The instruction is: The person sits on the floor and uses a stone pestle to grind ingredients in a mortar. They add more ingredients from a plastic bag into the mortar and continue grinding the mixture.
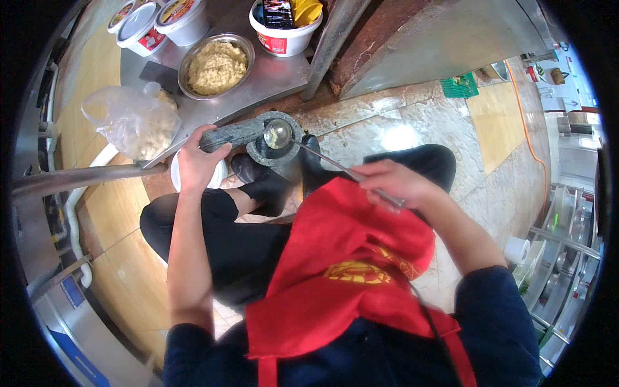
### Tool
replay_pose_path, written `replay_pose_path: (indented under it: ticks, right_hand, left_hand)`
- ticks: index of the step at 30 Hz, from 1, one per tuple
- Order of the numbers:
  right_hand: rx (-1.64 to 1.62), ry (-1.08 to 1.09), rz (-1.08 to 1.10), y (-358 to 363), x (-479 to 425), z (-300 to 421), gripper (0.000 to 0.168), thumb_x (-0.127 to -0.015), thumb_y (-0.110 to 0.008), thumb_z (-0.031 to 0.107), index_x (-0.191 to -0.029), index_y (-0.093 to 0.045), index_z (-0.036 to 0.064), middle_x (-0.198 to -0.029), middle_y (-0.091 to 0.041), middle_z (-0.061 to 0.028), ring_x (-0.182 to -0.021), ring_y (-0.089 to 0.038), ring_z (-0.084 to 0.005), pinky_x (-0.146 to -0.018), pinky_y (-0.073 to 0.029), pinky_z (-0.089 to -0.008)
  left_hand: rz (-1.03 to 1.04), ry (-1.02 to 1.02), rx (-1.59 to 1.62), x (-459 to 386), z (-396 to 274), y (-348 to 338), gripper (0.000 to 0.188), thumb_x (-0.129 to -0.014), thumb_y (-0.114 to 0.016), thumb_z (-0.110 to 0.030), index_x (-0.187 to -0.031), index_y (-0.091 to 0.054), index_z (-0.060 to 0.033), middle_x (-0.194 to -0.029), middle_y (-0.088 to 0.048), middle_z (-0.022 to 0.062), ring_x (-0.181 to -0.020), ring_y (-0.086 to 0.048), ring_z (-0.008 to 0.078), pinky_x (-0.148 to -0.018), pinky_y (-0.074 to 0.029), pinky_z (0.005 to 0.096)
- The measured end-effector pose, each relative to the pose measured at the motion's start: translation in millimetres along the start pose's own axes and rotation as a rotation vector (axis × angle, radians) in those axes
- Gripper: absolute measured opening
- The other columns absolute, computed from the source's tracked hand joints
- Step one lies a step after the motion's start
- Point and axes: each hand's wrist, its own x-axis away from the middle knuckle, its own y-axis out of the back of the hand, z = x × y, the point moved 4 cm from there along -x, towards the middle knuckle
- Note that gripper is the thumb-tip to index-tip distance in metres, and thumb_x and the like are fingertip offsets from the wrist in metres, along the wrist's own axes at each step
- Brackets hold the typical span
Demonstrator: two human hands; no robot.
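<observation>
My left hand (197,162) grips a thick grey stone pestle (232,134), tilted nearly flat with its far end at the rim of a stone mortar (285,156). The mortar is low, near my black shoes. In my right hand (394,181) is the handle of a metal ladle (278,134). Its bowl hangs over the mortar's mouth beside the pestle's end, with a little pale mash in it. The ladle hides much of the mortar's inside. Beyond, a steel bowl (183,80) heaped with pale yellow mash (216,67) stands on a low metal shelf (261,87).
A tied plastic bag (140,123) of pale pieces sits at the shelf's left corner. Several lidded tubs (183,24) and a white bucket (285,41) holding a phone (278,13) are farther back. Below my left hand is a white container (220,173). An orange cable (524,121) crosses the floor.
</observation>
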Motion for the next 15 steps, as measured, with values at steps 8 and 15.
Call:
replay_pose_path:
  ticks: [8, 15]
  right_hand:
    - [0.176, 0.037, -0.001, -12, -11, 14, 0.030, -0.098, -0.055, 0.011, -0.126, -0.061, 0.001, -0.065, -0.058, -0.0059, -0.043, -0.054, -0.0145, -0.037, -0.041, -0.0294]
    - [0.366, 0.337, -0.194, -10, 91, 48, 0.060, -0.097, -0.056, 0.000, -0.156, -0.046, 0.010, -0.069, -0.060, -0.0041, -0.044, -0.053, -0.0114, -0.041, -0.042, -0.0272]
  left_hand:
    - [-0.099, -0.044, -0.083, 11, 18, 12, 0.051, -0.071, -0.088, -0.026, -0.117, -0.073, -0.0118, -0.096, -0.076, 0.0161, -0.088, -0.074, 0.0281, -0.083, -0.057, 0.0382]
    - [-0.027, 0.078, -0.033, 19, 8, 14, 0.052, -0.071, -0.089, -0.027, -0.118, -0.072, -0.0125, -0.095, -0.076, 0.0144, -0.088, -0.075, 0.0271, -0.084, -0.058, 0.0365]
